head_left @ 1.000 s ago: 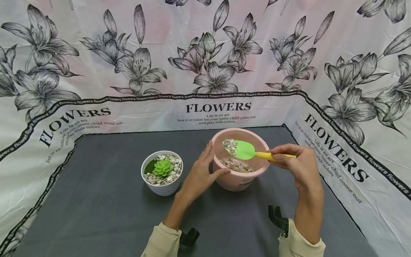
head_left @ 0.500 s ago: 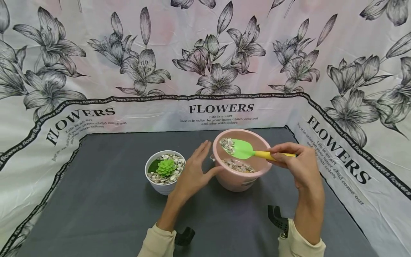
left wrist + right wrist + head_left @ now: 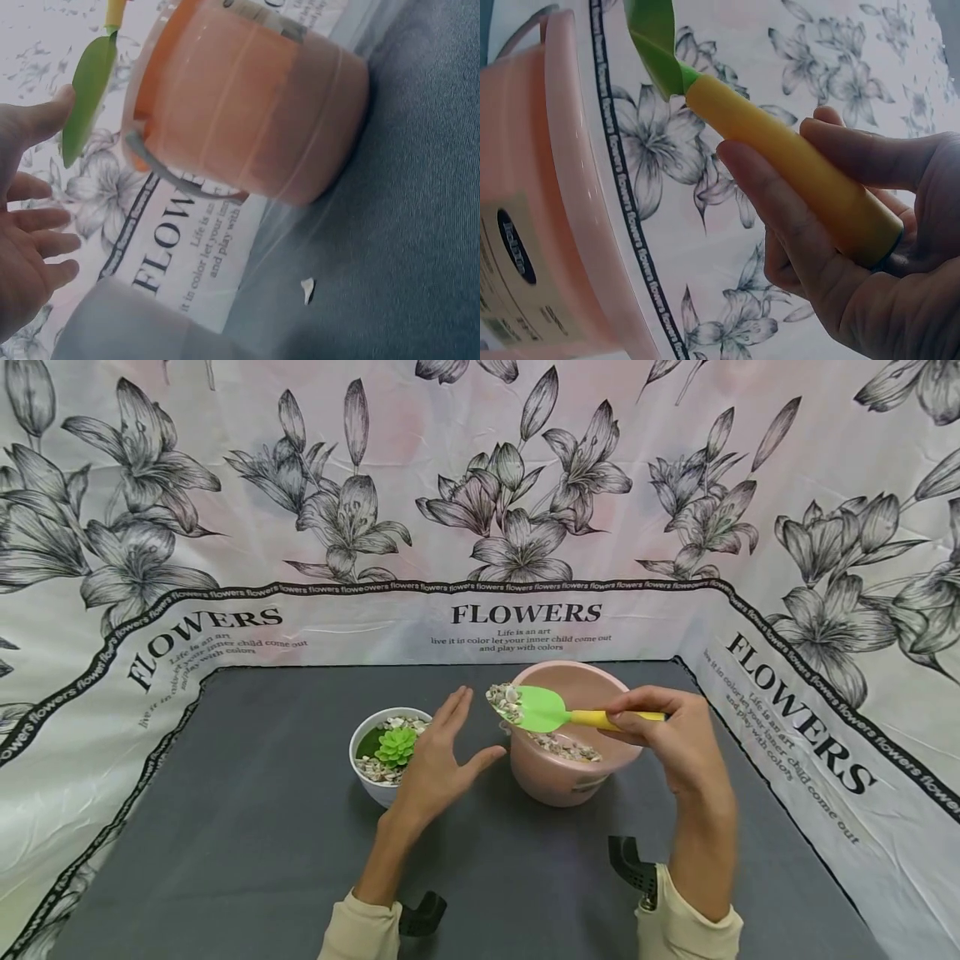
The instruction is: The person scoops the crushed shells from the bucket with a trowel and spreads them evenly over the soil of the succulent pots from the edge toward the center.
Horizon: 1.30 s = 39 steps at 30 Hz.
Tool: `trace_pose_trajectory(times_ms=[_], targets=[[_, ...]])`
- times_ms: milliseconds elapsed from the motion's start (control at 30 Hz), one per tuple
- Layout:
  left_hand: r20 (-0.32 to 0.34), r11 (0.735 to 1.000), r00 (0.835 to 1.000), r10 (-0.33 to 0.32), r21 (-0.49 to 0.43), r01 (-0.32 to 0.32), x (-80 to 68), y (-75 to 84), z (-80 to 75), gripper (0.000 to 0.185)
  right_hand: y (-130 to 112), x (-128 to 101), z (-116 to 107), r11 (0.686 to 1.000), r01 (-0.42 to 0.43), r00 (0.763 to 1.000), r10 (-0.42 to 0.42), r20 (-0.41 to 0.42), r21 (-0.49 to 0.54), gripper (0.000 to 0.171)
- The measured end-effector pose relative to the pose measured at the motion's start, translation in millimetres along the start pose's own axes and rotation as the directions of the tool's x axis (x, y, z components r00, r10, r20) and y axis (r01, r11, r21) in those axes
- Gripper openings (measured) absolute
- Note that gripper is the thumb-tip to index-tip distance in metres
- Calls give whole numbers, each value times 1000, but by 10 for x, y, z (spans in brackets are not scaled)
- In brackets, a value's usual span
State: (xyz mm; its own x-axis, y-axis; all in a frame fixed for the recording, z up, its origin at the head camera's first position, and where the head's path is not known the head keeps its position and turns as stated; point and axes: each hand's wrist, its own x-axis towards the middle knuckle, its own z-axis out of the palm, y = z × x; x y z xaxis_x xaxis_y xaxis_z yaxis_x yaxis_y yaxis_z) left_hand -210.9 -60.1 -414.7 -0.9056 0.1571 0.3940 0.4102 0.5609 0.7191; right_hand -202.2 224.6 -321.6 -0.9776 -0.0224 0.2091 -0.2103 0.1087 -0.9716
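Note:
My right hand point(image 3: 667, 735) grips the yellow handle of a small garden trowel point(image 3: 542, 708), fingers and thumb round it in the right wrist view. Pale gravel point(image 3: 504, 700) lies heaped on the tip of its green blade. The blade is level, over the left rim of a pink bucket point(image 3: 558, 781) with more gravel inside. My left hand point(image 3: 431, 772) is held with fingers extended and thumb apart, between bucket and white pot point(image 3: 363, 768), holding nothing. A green succulent point(image 3: 396, 746) sits among gravel in the pot, whose right side my left hand partly hides.
A grey cloth point(image 3: 247, 827) covers the table. One small white chip point(image 3: 307, 289) lies on it near the bucket in the left wrist view. Behind and at the sides hangs a flower-printed fabric point(image 3: 375, 618). The bucket has a grey handle point(image 3: 180, 180) hanging down its side.
The loaded trowel has moved left, from inside the bucket's opening to past its left rim. My left hand has drawn away from the bucket toward the white pot.

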Motion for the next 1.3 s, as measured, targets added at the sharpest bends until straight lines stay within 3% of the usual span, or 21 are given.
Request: trace_pose_trajectory(times_ms=[500,900,1067,1300], targets=[[-105,998,993,-49,31,52,-148,-185,-294,93,-12,90,262,997,-35,998,38,52,-66,16],[-139,993,984,-113,17,117,-311,-397,-494,91,18,154,505,994,-58,994,66,90,-90,6],[-146,990,980,-132,31,138,-356,-490,-545,93,35,174,618,990,-79,991,90,97,-116,15],[-153,978,970,-190,58,201,-404,-633,-656,95,81,219,828,983,-26,990,50,130,-179,16]])
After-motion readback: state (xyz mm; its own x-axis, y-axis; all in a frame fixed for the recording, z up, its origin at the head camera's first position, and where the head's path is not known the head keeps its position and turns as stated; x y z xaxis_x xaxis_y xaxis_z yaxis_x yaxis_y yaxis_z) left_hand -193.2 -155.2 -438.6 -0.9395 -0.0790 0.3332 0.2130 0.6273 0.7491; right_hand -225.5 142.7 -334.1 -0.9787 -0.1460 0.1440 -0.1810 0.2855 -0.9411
